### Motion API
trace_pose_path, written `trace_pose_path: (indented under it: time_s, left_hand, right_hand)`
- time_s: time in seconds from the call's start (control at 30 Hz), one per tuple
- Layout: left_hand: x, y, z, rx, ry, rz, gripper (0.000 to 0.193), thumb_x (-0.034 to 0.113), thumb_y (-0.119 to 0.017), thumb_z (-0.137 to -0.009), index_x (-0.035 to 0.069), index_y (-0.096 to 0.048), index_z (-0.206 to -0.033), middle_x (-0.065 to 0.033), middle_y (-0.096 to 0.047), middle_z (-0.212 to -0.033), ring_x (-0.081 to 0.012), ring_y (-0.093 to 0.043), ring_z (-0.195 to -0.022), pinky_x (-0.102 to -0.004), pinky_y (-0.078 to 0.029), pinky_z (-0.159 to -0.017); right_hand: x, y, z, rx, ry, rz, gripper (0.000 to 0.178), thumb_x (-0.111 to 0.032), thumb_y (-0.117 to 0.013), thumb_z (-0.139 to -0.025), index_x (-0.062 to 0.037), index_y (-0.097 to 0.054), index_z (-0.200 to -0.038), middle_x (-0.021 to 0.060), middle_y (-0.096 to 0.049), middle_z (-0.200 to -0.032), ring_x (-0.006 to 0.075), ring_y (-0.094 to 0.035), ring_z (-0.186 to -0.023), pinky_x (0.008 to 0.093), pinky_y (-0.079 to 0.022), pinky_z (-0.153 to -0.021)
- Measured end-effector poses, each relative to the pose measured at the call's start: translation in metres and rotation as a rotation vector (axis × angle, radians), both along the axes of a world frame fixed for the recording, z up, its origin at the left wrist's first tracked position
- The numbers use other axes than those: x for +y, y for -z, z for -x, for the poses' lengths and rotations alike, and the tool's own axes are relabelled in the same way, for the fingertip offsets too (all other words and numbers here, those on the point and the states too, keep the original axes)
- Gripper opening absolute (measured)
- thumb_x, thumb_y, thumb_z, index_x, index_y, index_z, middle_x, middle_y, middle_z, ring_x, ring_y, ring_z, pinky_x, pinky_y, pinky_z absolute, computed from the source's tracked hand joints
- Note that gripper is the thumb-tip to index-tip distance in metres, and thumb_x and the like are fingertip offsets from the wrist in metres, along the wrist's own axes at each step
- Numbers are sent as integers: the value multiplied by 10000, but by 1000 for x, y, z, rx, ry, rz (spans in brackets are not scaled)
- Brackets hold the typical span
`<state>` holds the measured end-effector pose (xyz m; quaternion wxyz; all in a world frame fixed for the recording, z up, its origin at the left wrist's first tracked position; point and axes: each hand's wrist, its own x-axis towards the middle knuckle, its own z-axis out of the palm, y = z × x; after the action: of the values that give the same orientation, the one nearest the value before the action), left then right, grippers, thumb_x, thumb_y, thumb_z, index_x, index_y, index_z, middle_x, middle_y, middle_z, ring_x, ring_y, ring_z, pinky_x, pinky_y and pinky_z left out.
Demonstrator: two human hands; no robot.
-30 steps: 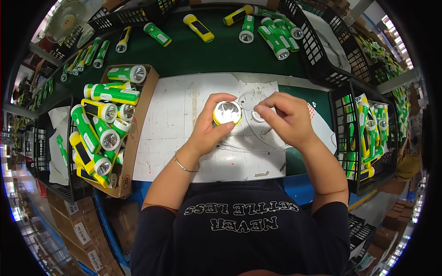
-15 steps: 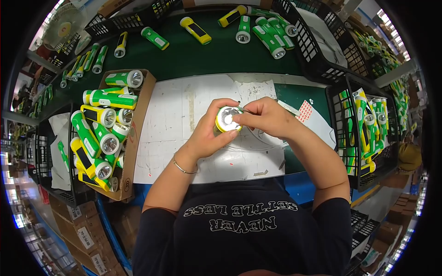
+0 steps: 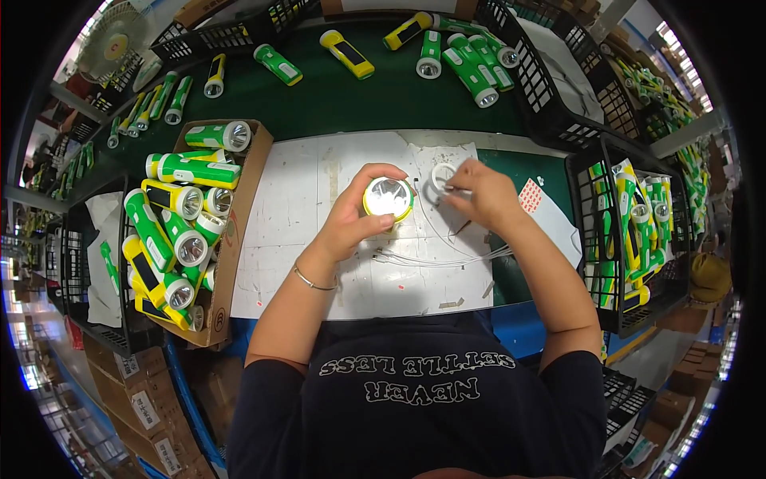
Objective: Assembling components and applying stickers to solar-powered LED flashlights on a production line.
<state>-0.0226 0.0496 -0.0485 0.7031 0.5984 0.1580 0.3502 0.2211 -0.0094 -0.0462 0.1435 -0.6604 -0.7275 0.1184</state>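
Head view: at left, a box [image 3: 246, 191] of torches [image 3: 191, 247]; next, the left hand [image 3: 351, 219], its fingers gripping a torch [image 3: 389, 197] lens up; white cables [image 3: 435, 261] lie nearer the body; farther right, the right hand's [image 3: 491, 198] fingers seemingly pinch a white ring [image 3: 435, 180]. Half a second ago they touched the lens; now they have withdrawn, so torch and ring appear unjoined.

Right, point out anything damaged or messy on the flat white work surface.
The flat white work surface is scuffed with dark marks; small red scraps and a greyish-brown strip show near its front edge, looking like stray litter.
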Motion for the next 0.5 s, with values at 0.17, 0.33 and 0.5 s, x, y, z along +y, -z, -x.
trace_pose_path:
  time_s: [0.17, 0.33, 0.5]
  left_hand:
    - [0, -6, 9, -32, 60, 102, 576, 230, -659, -707, 65, -442, -1214, -65, -502, -1130, -151, -494, -1049, -279, -393, -904]
    - [1, -10, 6, -31, 61, 84, 587, 213, -657, -711, 73, -422, -1230, -59, -483, -1159, -163, -484, -1084, -287, -380, -922]
    - [-5, -15, 4, -49, 10, 48, 571, 212, -653, -724, 69, -412, -1222, -85, -459, -1194, -185, -468, -1114, -317, -374, -946]
  right_hand:
    - [5, -89, 37, 291, -253, -246, 161, -144, -735, -639, -100, -662, -775, 62, -543, -1241, 226, -623, -919, 294, -505, -709]
    - [5, -99, 53, -21, -448, -308, 211, -215, -723, -662, -208, -668, -866, 13, -539, -1237, 174, -627, -678, 289, -480, -542]
    - [3, -106, 54, -38, -456, -264, 250, -326, -719, -667, -223, -679, -891, 26, -508, -1283, 190, -636, -698, 292, -486, -559]
